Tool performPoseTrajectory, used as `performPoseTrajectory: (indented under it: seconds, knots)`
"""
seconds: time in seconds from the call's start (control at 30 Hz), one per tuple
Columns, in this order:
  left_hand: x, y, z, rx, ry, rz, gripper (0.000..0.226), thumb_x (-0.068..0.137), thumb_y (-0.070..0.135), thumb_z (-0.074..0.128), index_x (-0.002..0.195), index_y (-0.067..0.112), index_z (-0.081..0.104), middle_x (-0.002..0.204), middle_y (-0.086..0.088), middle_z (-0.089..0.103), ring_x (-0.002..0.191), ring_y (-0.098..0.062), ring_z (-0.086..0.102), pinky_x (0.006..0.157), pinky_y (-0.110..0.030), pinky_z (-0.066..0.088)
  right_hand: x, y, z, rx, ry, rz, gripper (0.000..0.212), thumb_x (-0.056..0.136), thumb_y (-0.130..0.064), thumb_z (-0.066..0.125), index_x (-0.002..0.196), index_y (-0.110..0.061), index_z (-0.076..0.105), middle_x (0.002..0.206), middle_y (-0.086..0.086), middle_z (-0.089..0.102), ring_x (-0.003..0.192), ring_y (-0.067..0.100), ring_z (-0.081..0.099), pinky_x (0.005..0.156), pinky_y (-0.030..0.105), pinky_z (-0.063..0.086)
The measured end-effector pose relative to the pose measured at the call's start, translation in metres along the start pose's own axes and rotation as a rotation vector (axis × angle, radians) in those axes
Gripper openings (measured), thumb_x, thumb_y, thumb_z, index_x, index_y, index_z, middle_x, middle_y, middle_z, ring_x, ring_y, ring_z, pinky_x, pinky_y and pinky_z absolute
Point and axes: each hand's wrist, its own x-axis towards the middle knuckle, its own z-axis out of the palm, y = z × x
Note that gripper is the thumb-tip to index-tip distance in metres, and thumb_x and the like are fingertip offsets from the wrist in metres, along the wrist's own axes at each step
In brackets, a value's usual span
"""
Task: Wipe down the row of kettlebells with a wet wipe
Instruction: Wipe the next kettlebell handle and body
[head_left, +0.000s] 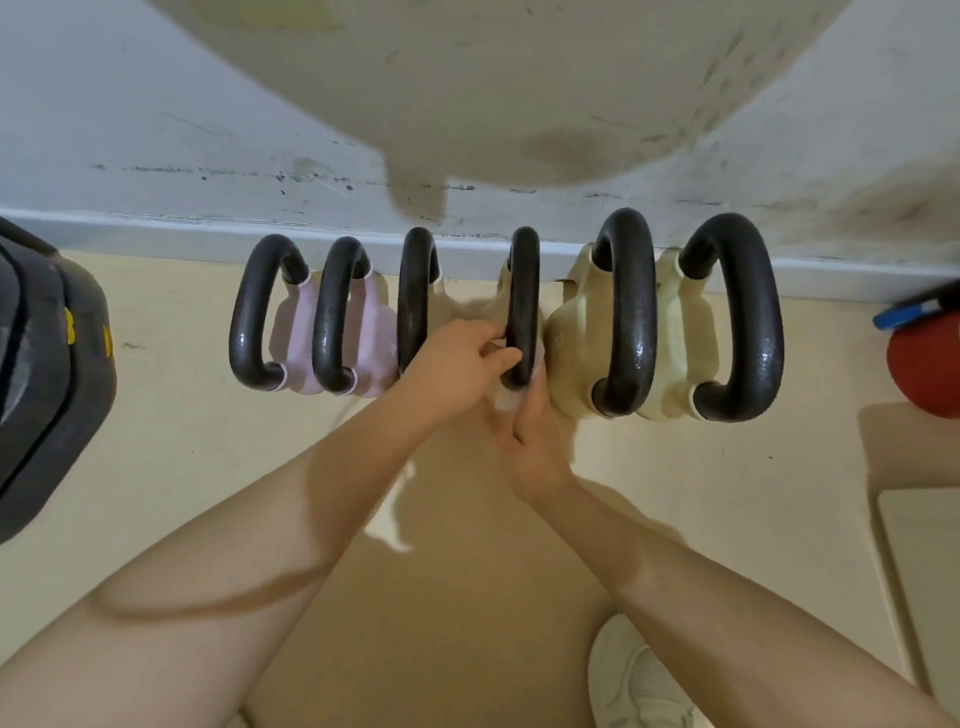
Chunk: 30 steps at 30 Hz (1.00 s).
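Observation:
A row of several kettlebells with black handles stands against the wall. Two pink ones (301, 332) are at the left, cream ones in the middle, and two pale yellow ones (576, 338) at the right. My left hand (457, 364) grips the black handle (523, 306) of the fourth kettlebell from the left side. My right hand (530, 436) presses a white wet wipe (506, 397) against the near base of that same handle. Most of the wipe is hidden by my fingers.
A large pale exercise ball (493, 78) hangs over the wall above the row. A dark weight (47, 364) with yellow markings sits at far left. A red ball (927, 358) and a blue item lie at far right. My white shoe (634, 680) is bottom right.

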Motion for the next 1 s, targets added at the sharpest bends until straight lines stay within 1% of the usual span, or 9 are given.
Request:
performPoseTrajectory:
  seconds: [0.13,0.23,0.3,0.43,0.53,0.6,0.73,0.87,1.0]
  knots:
    - [0.001,0.005,-0.006,-0.025,-0.056,-0.032,0.02,0.092,0.022,0.052,0.094,0.005,0.063,0.073,-0.01,0.063,0.074,-0.026,0.061,0.078,-0.042,0.053,-0.001,-0.005,0.001,0.092,0.005,-0.035,0.085,0.071,0.015,0.045,0.143,0.009,0.002,0.145,0.014,0.026,0.123,-0.024,0.024,0.099,-0.003,0.02]
    - [0.001,0.011,-0.006,-0.072,-0.083,-0.088,0.025,0.092,0.02,0.053,0.108,0.004,0.062,0.098,-0.018,0.069,0.093,-0.031,0.065,0.088,-0.047,0.051,-0.001,-0.017,0.002,0.211,0.02,0.05,0.086,0.065,0.005,0.043,0.144,-0.001,0.012,0.136,0.008,0.037,0.116,-0.015,0.039,0.089,-0.003,0.032]
    - [0.002,0.012,-0.006,-0.055,-0.081,-0.101,0.024,0.092,0.019,0.052,0.107,0.003,0.062,0.099,-0.018,0.069,0.094,-0.031,0.064,0.089,-0.047,0.05,-0.001,-0.026,0.006,0.314,0.063,0.125,0.088,0.06,0.0,0.042,0.143,-0.015,0.017,0.133,-0.005,0.039,0.114,-0.007,0.042,0.088,0.003,0.038]
    - [0.0,0.01,-0.006,-0.122,-0.085,-0.108,0.023,0.092,0.019,0.053,0.105,0.004,0.063,0.094,-0.017,0.07,0.091,-0.031,0.065,0.088,-0.046,0.051,0.0,-0.019,0.006,0.23,-0.006,0.036,0.09,0.068,0.002,0.038,0.138,-0.032,-0.006,0.135,-0.043,0.009,0.127,-0.023,0.017,0.11,0.014,0.02]
    - [-0.002,0.007,-0.005,-0.187,-0.062,-0.127,0.021,0.091,0.02,0.054,0.102,0.005,0.065,0.093,-0.013,0.07,0.089,-0.026,0.065,0.087,-0.041,0.052,0.009,-0.017,0.008,0.027,0.064,-0.012,0.079,0.076,-0.012,0.033,0.141,-0.033,-0.008,0.152,-0.02,-0.002,0.143,0.0,0.002,0.118,0.03,0.014]
    - [-0.001,0.003,-0.004,-0.286,-0.043,-0.191,0.015,0.091,0.016,0.052,0.086,0.01,0.064,0.082,-0.008,0.066,0.076,-0.019,0.062,0.073,-0.029,0.054,0.019,-0.023,0.008,-0.159,0.067,-0.067,0.07,0.078,-0.016,0.024,0.144,-0.025,0.007,0.154,-0.004,-0.005,0.145,0.015,-0.008,0.12,0.041,0.004]
    - [-0.002,0.004,-0.005,-0.531,-0.036,-0.341,0.03,0.093,0.009,0.048,0.067,0.023,0.049,0.067,0.006,0.052,0.058,-0.004,0.05,0.044,-0.01,0.044,0.033,-0.028,-0.007,-0.372,-0.035,-0.235,0.057,0.087,-0.019,0.024,0.138,0.002,0.036,0.152,0.015,0.025,0.143,0.024,0.002,0.119,0.041,0.006]
    - [-0.001,0.003,-0.001,-0.711,-0.043,-0.461,0.025,0.094,0.009,0.046,0.072,0.018,0.052,0.075,0.001,0.055,0.071,-0.01,0.054,0.062,-0.016,0.045,0.048,-0.029,-0.028,-0.772,-0.232,-0.393,0.046,0.086,-0.016,0.033,0.12,0.001,0.059,0.13,0.018,0.055,0.138,0.036,0.028,0.118,0.041,0.007]
    - [-0.008,0.002,-0.008,-0.967,-0.074,-0.546,0.027,0.097,0.009,0.039,0.12,0.007,0.052,0.111,-0.012,0.065,0.106,-0.021,0.059,0.099,-0.032,0.041,0.093,-0.056,-0.061,-0.865,-0.354,-0.428,0.04,0.085,-0.028,0.031,0.076,-0.008,0.065,0.085,0.005,0.062,0.096,0.023,0.053,0.1,0.037,0.037]
